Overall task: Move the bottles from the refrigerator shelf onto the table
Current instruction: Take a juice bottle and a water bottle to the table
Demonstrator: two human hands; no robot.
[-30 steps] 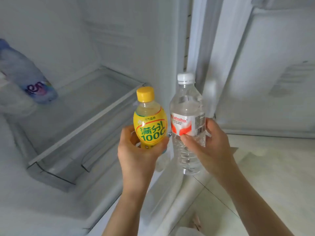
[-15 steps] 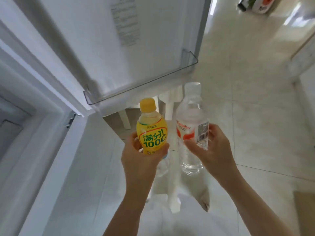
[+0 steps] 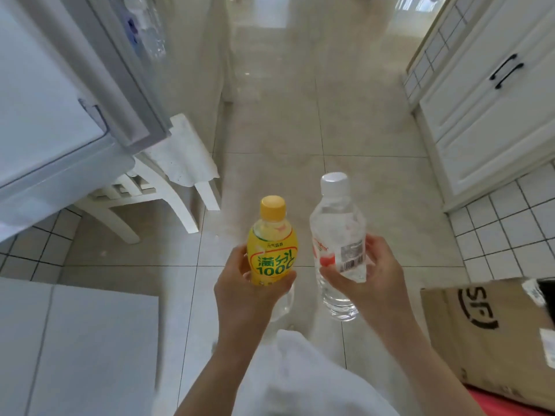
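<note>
My left hand (image 3: 244,291) grips a small yellow drink bottle (image 3: 271,244) with a yellow cap, held upright over the tiled floor. Just to its right, my right hand (image 3: 377,276) holds a clear water bottle (image 3: 338,235) with a white cap and a red-and-white label, also upright. The two bottles stand side by side, a little apart, in the lower middle of the head view. The open refrigerator door (image 3: 54,94) fills the upper left. No table top shows.
A white chair (image 3: 168,178) stands under the refrigerator door's edge at left. White cabinets (image 3: 492,94) with black handles line the right. A cardboard box (image 3: 492,334) sits at lower right. Beige floor tiles (image 3: 285,121) stretch ahead between them.
The view has swung away from the refrigerator interior, past the open door, to the tiled corridor. Both hands keep the same hold on their bottles.
</note>
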